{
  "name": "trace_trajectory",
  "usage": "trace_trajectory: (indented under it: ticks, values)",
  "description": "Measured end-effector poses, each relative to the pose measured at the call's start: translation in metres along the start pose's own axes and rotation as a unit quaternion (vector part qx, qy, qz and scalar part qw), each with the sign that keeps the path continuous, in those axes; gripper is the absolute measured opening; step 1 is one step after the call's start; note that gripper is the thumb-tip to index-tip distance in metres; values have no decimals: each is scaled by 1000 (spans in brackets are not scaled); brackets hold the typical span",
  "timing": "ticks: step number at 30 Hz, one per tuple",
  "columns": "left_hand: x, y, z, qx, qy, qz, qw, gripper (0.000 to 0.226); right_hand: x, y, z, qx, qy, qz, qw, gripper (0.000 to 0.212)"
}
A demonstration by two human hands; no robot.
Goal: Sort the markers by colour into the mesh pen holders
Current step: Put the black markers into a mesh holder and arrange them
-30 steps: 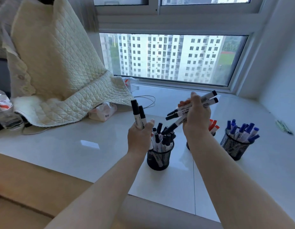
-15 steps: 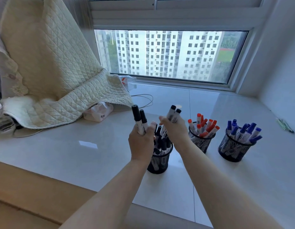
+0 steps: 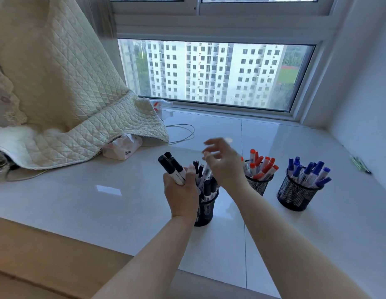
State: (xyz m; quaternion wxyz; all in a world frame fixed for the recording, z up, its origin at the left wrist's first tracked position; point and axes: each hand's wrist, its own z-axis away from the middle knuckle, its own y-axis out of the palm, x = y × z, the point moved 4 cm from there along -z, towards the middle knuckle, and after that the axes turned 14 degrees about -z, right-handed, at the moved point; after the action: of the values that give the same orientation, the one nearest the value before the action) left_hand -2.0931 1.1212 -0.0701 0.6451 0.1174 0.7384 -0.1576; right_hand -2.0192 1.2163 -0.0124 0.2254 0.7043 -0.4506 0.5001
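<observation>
Three black mesh holders stand in a row on the white sill. The left holder (image 3: 206, 209) is full of black markers, the middle holder (image 3: 259, 184) has red-capped markers (image 3: 264, 167), and the right holder (image 3: 294, 196) has blue-capped markers (image 3: 306, 172). My left hand (image 3: 180, 192) is closed around black markers (image 3: 171, 168) that point up and left, just left of the black holder. Blurred, my right hand (image 3: 223, 164) hovers above the black holder with its fingers spread and nothing in it.
A quilted cream blanket (image 3: 64, 100) is draped at the left, over a tissue pack (image 3: 122, 148). A white cable (image 3: 183, 133) loops behind it. A plastic bottle (image 3: 160, 104) lies by the window. Green pens (image 3: 360, 164) lie at the far right beside the wall.
My right hand lowered its black markers into the left holder, let them go and lifted away with open fingers. My left hand still holds its markers and sank a little.
</observation>
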Motion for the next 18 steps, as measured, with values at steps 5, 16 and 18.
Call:
trace_trajectory:
  ticks: [5,16,18]
  values:
    - [-5,-1,3,-22,37,-43,998,28,-21,4,5,52,86,105,989,26]
    - [6,6,5,72,50,-107,990,12,-23,5,17,117,163,165,966,44]
    - [8,4,4,99,47,-95,989,10,-23,5,19,114,164,170,965,46]
